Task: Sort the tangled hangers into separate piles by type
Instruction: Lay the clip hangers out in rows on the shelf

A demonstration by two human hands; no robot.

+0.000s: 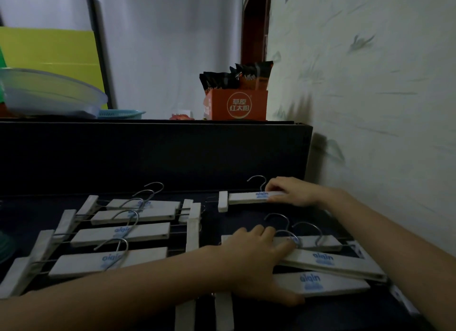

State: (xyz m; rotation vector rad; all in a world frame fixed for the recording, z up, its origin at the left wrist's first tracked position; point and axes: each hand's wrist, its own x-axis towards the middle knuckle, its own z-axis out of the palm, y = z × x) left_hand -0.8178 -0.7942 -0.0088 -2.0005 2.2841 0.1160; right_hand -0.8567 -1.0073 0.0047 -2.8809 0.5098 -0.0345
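Observation:
Several white wooden clip hangers with metal hooks and a blue logo lie on a dark surface (212, 227). One group (118, 234) lies in a row at the left. At the far right a single hanger (246, 198) lies by itself, and my right hand (288, 191) grips its right end. Nearer me, a stack of hangers (333, 261) lies at the right. My left hand (256, 259) rests on that stack, fingers spread over the top bars and thumb against the front edge of the lowest one.
A tall black board (153, 155) stands behind the surface. On the ledge above it sit an orange box with snack packets (237, 103), a clear basin (49, 93) and a small blue basket (121, 113). A pale wall (370, 96) closes the right side.

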